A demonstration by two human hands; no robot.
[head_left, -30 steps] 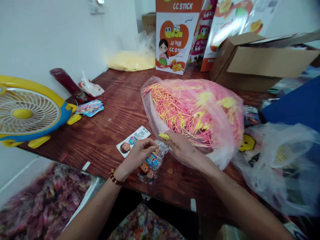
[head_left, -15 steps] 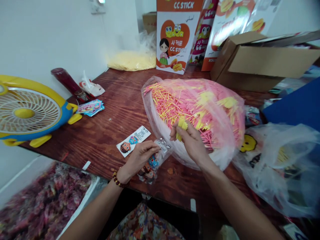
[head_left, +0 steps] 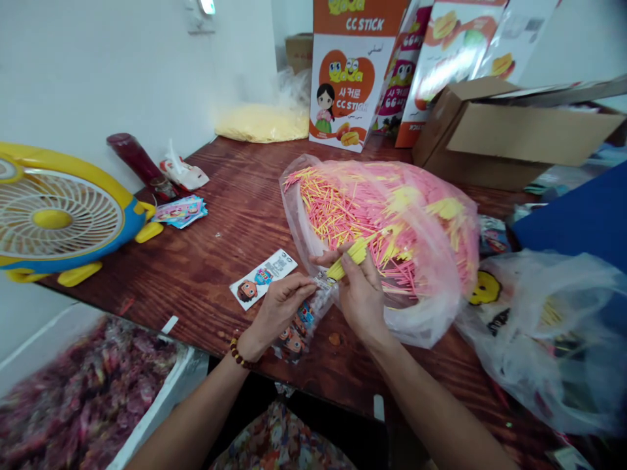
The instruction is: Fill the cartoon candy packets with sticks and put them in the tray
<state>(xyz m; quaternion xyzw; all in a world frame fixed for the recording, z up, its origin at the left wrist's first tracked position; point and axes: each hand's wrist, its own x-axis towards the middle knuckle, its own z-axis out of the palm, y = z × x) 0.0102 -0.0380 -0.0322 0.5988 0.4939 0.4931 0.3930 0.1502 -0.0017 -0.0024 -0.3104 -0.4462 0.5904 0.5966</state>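
Observation:
Pinched at its upper edge by my left hand [head_left: 281, 307] is a small clear printed packet [head_left: 306, 320] with cartoon faces on it. A bundle of thin yellow sticks [head_left: 350, 258] is gripped in my right hand [head_left: 361, 294]. The bundle slants down to the left, its lower end at the packet's mouth; whether it is inside I cannot tell. Just behind my right hand lies a large clear bag [head_left: 426, 326] full of pink and yellow sticks [head_left: 337, 202]. A printed card [head_left: 264, 277] lies flat on the table left of the packet.
A yellow and blue fan [head_left: 63, 209] stands at the left, near a dark red bottle [head_left: 140, 163], tissues [head_left: 183, 173] and a stack of cards [head_left: 181, 211]. Cartons [head_left: 347, 85] and an open cardboard box [head_left: 519, 130] stand behind. A white plastic bag [head_left: 553, 339] is at right; a bin of wrapped pieces [head_left: 88, 385] sits lower left.
My right hand has moved left and down with the yellow sticks, bringing their end to the packet's mouth. The bundle now slants instead of standing upright. My left hand keeps its pinch.

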